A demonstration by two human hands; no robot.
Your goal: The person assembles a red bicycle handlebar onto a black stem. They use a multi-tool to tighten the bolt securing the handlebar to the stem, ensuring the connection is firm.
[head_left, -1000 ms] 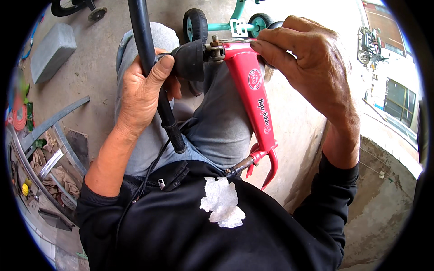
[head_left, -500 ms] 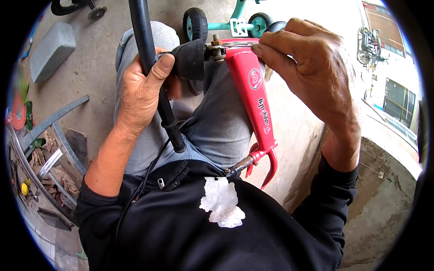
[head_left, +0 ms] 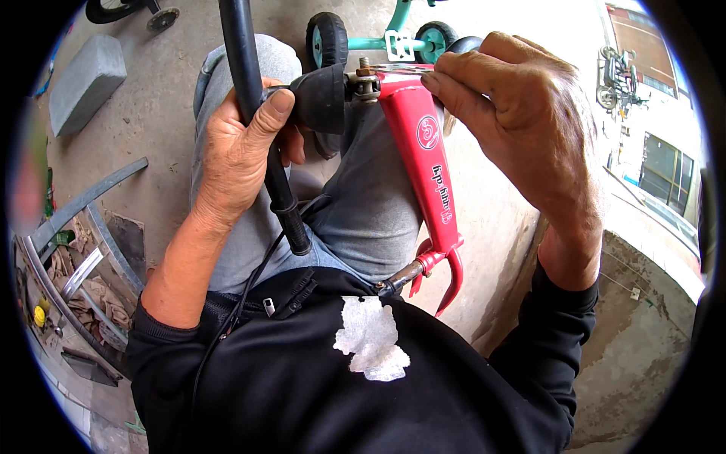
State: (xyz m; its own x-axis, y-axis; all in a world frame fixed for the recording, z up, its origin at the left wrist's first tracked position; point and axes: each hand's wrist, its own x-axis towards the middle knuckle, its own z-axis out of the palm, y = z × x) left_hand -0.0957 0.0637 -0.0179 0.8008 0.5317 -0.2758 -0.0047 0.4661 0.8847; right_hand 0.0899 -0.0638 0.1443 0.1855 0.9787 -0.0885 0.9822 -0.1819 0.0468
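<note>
My left hand (head_left: 240, 155) is closed round a black handlebar (head_left: 240, 57), its thumb lying by a black cone-shaped cover (head_left: 321, 98). A ribbed grip (head_left: 293, 227) forms the bar's lower end. Beside the cover, an upright bolt with a nut (head_left: 364, 69) sits at a metal joint at the top of a red frame (head_left: 420, 144). My right hand (head_left: 529, 113) pinches a flat silver wrench (head_left: 401, 69) between thumb and fingers. The wrench reaches across the frame's top to the nut; its gripped end is hidden. The frame slants down between my legs and the wall.
A teal child's bike (head_left: 370, 44) with black wheels stands ahead. At the left are a grey block (head_left: 87, 85) and a heap of curved metal strips (head_left: 94, 193) and scraps. A low concrete wall (head_left: 643, 325) runs along the right.
The wrench has turned slightly about the nut. The handlebar's top and the joint have shifted slightly right; both hands keep their holds.
</note>
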